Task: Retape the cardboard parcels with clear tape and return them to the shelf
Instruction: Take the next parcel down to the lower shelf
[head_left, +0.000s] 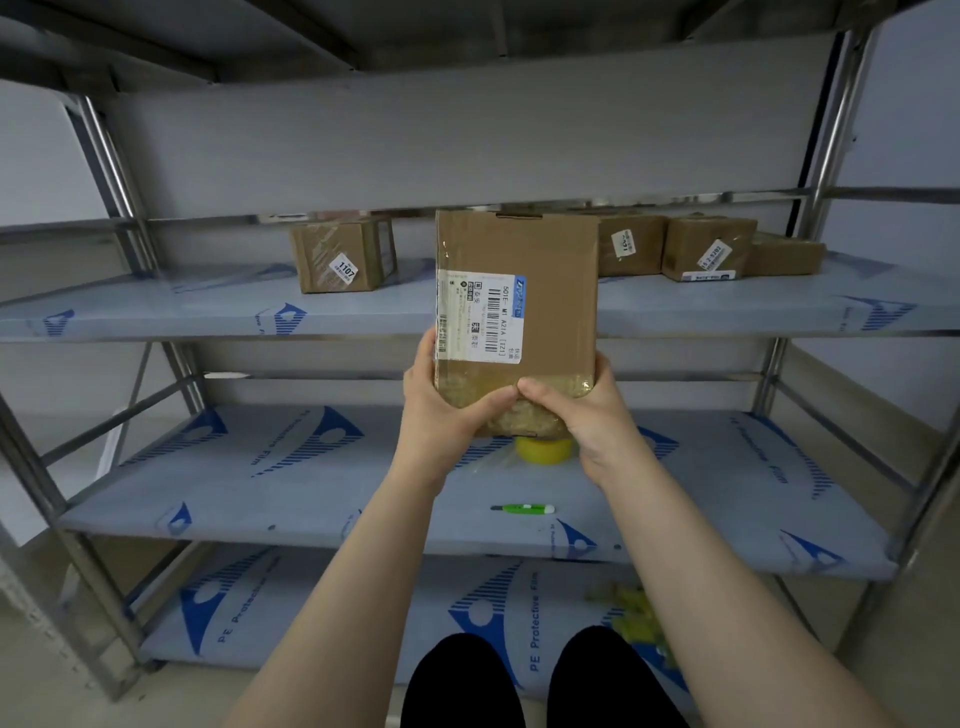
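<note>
The cardboard parcel (550, 291) is held upright in the air in front of the shelving, with its broad face towards the camera. Its top edge is level with the back of the upper shelf (208, 306). A white shipping label (480, 317) with barcodes runs along the left side of the face. Clear tape covers the lower end of the parcel.

The left hand (441, 410) holds the lower left edge. Its grip is closed on the parcel, with the thumb lying across the front face. The right hand (587, 415) holds the lower right corner in the same way, and its thumb meets the left thumb at the middle of the face.

On the middle shelf (311, 493), a yellow tape roll (543, 449) sits directly below the parcel and is partly hidden by it. A green and white cutter (522, 508) lies nearer the front edge.

On the upper shelf, one taped box (343, 254) stands left of the parcel. Three more boxes (706, 249) stand close together to the right, near the rear edge.

Blurred yellow-green material (634, 608) lies on the bottom shelf (363, 613), towards its right side.
</note>
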